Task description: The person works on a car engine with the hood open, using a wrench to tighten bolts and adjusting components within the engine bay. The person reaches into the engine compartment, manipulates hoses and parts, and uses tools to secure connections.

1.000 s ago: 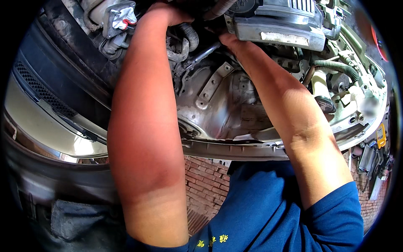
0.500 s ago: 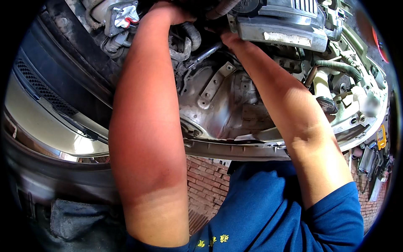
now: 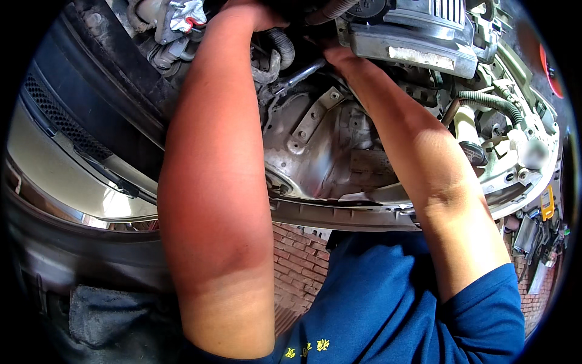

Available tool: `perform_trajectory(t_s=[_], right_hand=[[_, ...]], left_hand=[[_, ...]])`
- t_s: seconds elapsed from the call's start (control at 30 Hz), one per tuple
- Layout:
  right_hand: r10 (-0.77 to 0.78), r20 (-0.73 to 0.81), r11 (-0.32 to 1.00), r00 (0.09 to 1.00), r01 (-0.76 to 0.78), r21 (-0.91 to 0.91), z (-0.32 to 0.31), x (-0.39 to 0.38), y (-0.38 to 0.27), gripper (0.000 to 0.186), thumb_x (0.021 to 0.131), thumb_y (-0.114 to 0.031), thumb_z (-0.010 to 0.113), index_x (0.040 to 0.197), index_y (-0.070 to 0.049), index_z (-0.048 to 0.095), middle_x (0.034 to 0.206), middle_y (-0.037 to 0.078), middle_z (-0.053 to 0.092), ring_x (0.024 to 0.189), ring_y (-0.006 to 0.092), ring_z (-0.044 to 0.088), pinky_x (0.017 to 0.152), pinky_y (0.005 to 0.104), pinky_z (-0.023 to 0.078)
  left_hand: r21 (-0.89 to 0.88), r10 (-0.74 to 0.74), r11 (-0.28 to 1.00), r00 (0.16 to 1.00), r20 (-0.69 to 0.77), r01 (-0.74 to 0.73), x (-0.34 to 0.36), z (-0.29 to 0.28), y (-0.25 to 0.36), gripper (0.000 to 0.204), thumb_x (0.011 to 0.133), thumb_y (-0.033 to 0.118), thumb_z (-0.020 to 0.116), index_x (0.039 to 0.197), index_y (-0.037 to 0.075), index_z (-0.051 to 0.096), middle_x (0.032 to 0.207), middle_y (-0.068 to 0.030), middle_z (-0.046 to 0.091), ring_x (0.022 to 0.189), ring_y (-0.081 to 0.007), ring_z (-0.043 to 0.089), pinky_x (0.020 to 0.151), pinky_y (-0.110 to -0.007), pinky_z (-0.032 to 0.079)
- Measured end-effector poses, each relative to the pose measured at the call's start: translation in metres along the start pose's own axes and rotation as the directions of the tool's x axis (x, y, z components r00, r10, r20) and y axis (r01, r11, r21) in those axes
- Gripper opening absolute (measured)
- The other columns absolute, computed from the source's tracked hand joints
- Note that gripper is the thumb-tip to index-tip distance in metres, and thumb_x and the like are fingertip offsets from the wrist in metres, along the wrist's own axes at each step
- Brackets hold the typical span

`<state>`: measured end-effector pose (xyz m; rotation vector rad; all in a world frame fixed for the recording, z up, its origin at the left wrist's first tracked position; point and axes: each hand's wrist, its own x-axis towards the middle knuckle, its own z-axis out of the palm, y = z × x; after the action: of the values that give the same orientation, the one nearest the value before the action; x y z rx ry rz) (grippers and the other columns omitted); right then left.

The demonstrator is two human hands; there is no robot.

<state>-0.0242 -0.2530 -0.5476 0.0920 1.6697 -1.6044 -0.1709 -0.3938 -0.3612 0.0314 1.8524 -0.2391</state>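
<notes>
Two hands show: the left hand (image 3: 262,17) left of the engine cover (image 3: 403,39), near a hose (image 3: 282,50); the right hand (image 3: 333,51) just beside the cover. Their opening and grip cannot be told.

Just beside the left hand (image 3: 260,14), partly lost in shadow, a grey ribbed hose (image 3: 282,47) is seen, bent in a downward curve. A metal bar (image 3: 301,74) is set aslant, its upper end near the right hand (image 3: 328,48). That hand is partly hidden beside a grey cover (image 3: 371,45). Whatever is gripped is hidden from view.
</notes>
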Motion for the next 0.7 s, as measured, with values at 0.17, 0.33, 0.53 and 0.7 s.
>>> perform_trajectory(t_s=[0.17,0.33,0.53,0.7], right_hand=[[-0.026,-0.01,1.0,1.0,0.026,0.008,0.0,0.006,0.003,0.074,0.096,-0.04,0.076,0.157,-0.011,0.048,0.159,0.015,0.05,0.148,0.0338,0.043,0.123,0.0447,0.032],[-0.043,0.004,0.999,0.999,0.043,0.015,0.001,0.001,0.0,0.074,0.095,-0.04,0.077,0.157,-0.011,0.048,0.159,0.015,0.05,0.147,0.0337,0.043,0.123,0.0446,0.032],[-0.047,0.0,0.999,0.999,0.047,0.018,0.001,0.0,0.002,0.075,0.095,-0.04,0.077,0.157,-0.011,0.048,0.159,0.015,0.05,0.147,0.0337,0.043,0.123,0.0444,0.033],[-0.048,-0.01,0.999,0.999,0.048,0.017,-0.001,0.001,0.007,0.075,0.095,-0.04,0.078,0.157,-0.011,0.047,0.159,0.015,0.05,0.147,0.0336,0.043,0.123,0.0443,0.033]], left_hand=[[-0.181,-0.08,0.981,0.994,-0.068,0.067,-0.012,0.003,-0.003,0.077,0.089,0.052,0.073,0.153,0.014,0.055,0.158,-0.0143,0.053,0.143,-0.0288,0.053,0.117,-0.037,0.045],[-0.189,-0.164,0.97,0.986,-0.038,0.154,-0.012,0.001,-0.001,0.076,0.087,0.052,0.076,0.152,0.016,0.056,0.156,-0.0129,0.056,0.141,-0.0279,0.056,0.116,-0.036,0.047],[-0.171,-0.083,0.982,0.995,-0.048,0.074,-0.016,-0.002,-0.001,0.073,0.087,0.05,0.076,0.149,0.015,0.06,0.148,-0.0132,0.063,0.134,-0.0292,0.062,0.112,-0.037,0.05],[-0.151,-0.115,0.982,0.993,-0.002,0.114,-0.011,-0.005,0.004,0.07,0.088,0.05,0.075,0.147,0.015,0.061,0.15,-0.0124,0.061,0.134,-0.0301,0.061,0.112,-0.038,0.05]])
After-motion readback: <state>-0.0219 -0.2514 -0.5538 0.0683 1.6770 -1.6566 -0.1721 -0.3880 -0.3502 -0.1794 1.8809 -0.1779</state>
